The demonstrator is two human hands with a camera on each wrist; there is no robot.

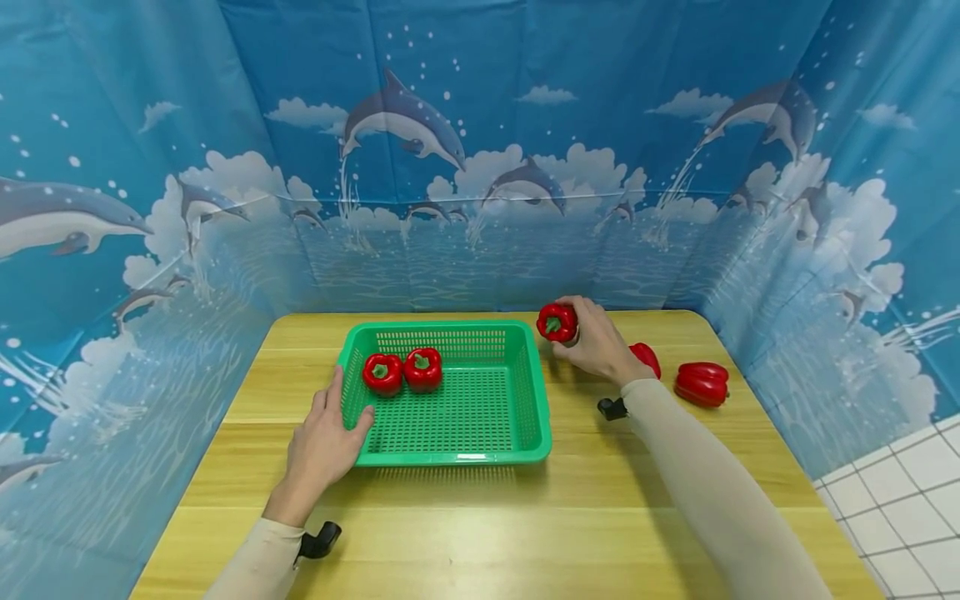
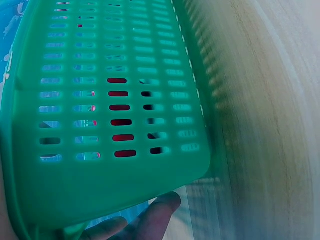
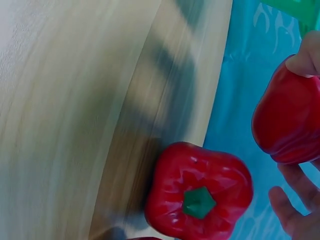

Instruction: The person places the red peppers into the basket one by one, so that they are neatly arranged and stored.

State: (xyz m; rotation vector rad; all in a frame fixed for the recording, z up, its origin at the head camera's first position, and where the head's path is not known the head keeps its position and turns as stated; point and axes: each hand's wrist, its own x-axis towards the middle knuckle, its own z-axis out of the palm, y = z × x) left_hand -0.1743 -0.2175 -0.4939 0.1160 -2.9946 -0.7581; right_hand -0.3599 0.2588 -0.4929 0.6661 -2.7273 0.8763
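Observation:
In the head view my right hand point(image 1: 596, 340) grips a red bell pepper point(image 1: 557, 323), raised just beyond the basket's right rim with its green stem toward the camera. The right wrist view shows the same pepper point(image 3: 290, 112) between thumb and fingers. My left hand point(image 1: 324, 442) holds the left side of the green plastic basket point(image 1: 457, 458), thumb over the rim and fingers along the outside. Inside, at the basket's left, two red bell peppers sit side by side, one pepper point(image 1: 383, 375) touching or nearly touching the other pepper point(image 1: 423, 370).
Right of the basket lie another red pepper point(image 1: 645, 358), partly hidden by the right hand and wrist, and one on its side, a pepper point(image 1: 702, 384). All stand on a wooden table point(image 1: 465, 533). A blue dolphin-print curtain point(image 1: 480, 258) hangs along its back and sides.

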